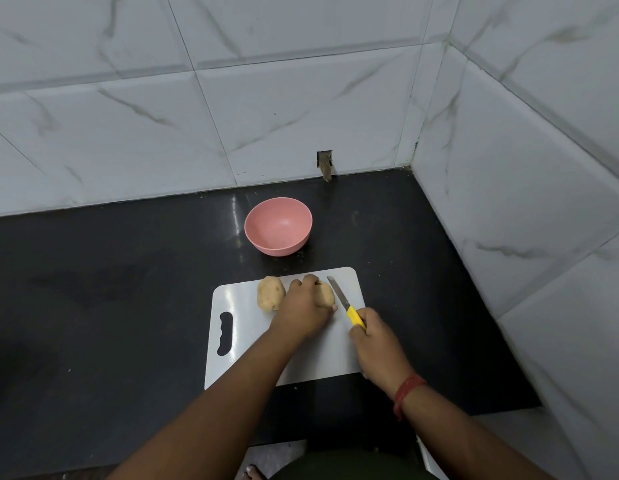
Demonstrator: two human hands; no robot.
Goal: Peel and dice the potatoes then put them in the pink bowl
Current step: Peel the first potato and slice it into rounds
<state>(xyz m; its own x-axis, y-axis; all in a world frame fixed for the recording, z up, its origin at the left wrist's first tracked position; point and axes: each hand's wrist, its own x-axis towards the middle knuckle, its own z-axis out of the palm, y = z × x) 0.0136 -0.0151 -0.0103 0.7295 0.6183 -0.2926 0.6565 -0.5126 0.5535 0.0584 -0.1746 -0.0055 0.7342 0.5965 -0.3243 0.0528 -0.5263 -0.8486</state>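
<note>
Two unpeeled potatoes lie on the far part of a white cutting board (239,337). The left potato (270,293) is free. My left hand (303,308) grips the right potato (326,294), covering most of it. My right hand (377,344) holds a yellow-handled knife (346,304) with its blade pointing away, just right of the gripped potato. An empty pink bowl (278,226) stands on the counter beyond the board.
The board lies on a black counter (110,289) in a corner of white marble-patterned tiled walls (509,202). A small cut-out with a stub (324,165) sits at the wall's base behind the bowl. The counter's front edge is near my body.
</note>
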